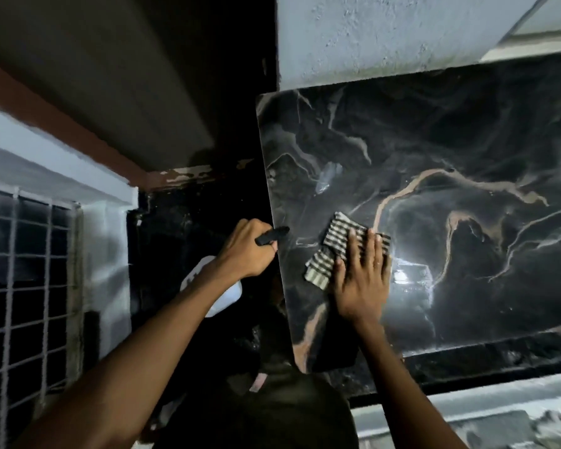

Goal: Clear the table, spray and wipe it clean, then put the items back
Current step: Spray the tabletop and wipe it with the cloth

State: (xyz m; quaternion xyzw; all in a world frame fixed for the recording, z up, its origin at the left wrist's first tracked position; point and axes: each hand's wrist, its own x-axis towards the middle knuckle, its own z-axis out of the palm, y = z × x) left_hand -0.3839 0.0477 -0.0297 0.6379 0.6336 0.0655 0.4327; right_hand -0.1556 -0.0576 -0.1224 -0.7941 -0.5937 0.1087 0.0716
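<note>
A black marble-patterned table with tan veins fills the right half of the view, its top bare and glossy with wet glare near the middle. A striped grey-and-white cloth lies on the table near its left edge. My right hand presses flat on the cloth, fingers spread. My left hand hovers just off the table's left edge, closed around the black trigger head of a white spray bottle, whose body hangs below my wrist.
A pale blue wall backs the table. A white wire grille stands at the left over a dark floor. A brown skirting strip runs along the wall at upper left.
</note>
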